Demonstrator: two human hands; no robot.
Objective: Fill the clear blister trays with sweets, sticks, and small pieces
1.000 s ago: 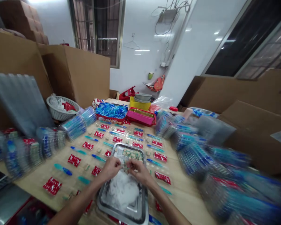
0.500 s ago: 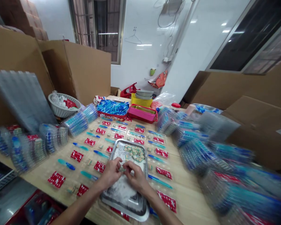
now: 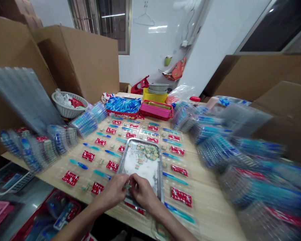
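Both hands meet over the near end of a metal tray [image 3: 161, 180]. My left hand [image 3: 117, 188] is closed in a pinch, with small greenish pieces [image 3: 127, 185] at its fingertips. My right hand [image 3: 141, 190] is closed beside it, fingertips nearly touching the left ones; what it grips is hidden. White powder [image 3: 147, 170] covers much of the tray floor. Small green-and-beige blocks [image 3: 150, 152] are heaped at the tray's far end, with a few loose nearer the middle. Around the tray lie clear blister packs holding blue pens [image 3: 175, 178] and red printed packets [image 3: 181, 196].
Stacked filled packs stand along the left [image 3: 84, 120] and right [image 3: 215, 152] of the wooden table [image 3: 210, 201]. At the back are a red basket of blue pens [image 3: 124, 105], a pink container [image 3: 157, 109] and a yellow basket [image 3: 154, 96]. Cardboard boxes [image 3: 90, 63] rise behind.
Both hands have moved toward the tray's near end, staying pinched together. A few blocks now lie on the powder below the heap. The view has tilted downward.
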